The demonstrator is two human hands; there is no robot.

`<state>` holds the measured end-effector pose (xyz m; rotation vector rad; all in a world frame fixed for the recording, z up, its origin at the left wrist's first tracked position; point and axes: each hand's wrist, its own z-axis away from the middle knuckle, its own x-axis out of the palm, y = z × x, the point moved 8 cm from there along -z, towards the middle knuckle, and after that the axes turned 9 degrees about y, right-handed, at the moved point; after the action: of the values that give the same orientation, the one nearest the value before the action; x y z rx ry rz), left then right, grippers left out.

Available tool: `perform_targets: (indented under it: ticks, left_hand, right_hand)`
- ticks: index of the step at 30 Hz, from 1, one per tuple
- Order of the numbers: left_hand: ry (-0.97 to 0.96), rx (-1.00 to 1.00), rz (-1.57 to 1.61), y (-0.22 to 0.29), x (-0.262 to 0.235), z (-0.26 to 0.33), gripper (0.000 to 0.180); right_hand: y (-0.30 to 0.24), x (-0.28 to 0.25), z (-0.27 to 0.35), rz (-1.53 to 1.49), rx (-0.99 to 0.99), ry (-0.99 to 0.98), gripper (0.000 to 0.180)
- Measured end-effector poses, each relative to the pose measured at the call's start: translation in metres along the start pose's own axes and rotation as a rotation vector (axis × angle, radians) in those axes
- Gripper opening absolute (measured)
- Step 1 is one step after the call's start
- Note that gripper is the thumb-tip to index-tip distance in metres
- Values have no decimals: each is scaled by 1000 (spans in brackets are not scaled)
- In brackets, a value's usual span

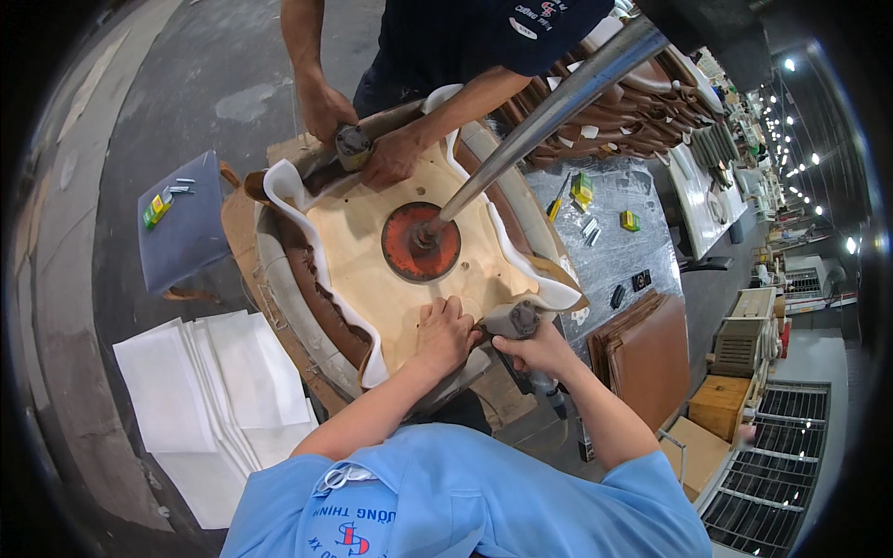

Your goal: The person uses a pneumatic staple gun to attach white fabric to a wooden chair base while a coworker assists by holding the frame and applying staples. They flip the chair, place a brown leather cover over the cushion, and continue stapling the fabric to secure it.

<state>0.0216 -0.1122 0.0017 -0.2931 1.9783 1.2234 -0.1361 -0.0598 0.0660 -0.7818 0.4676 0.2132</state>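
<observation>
My right hand (539,352) grips a grey pneumatic staple gun (513,321), its nose at the near right edge of a pale wooden panel (363,251). Beside that nose, my left hand (445,333) presses down on the panel's near edge with bent fingers; whatever lies under them is hidden. White padding (316,242) and a brown leather cover (312,284) stand up around the panel. In its middle a red round plate (395,246) is pressed down by a metal rod (549,116). Across from me, a co-worker's hands hold a second staple gun (353,147) at the far edge.
White sheets (219,391) are stacked at the left, near a blue-grey stool top (186,228) with staples on it. On the right, a plastic-covered table (642,251) carries small boxes and brown panels (651,358). Brown leather pieces (605,107) are heaped behind. An air hose (563,418) hangs below my right hand.
</observation>
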Motion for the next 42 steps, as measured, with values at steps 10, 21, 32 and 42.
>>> perform_targets:
  ticks: [10, 21, 32, 42]
  left_hand:
    - [38, 3, -9, -1, -4, 0, 21]
    - [-46, -60, -18, -8, -10, 11, 28]
    - [3, -52, -11, -10, -20, 13, 28]
    - [-56, -101, 11, -18, -20, 23, 28]
  right_hand:
    - [-8, 9, -6, 161, 65, -13, 34]
    - [-1, 10, 6, 49, 47, -13, 33]
    - [-2, 23, 1, 101, 80, -10, 29]
    - [-8, 32, 13, 70, 61, -64, 31]
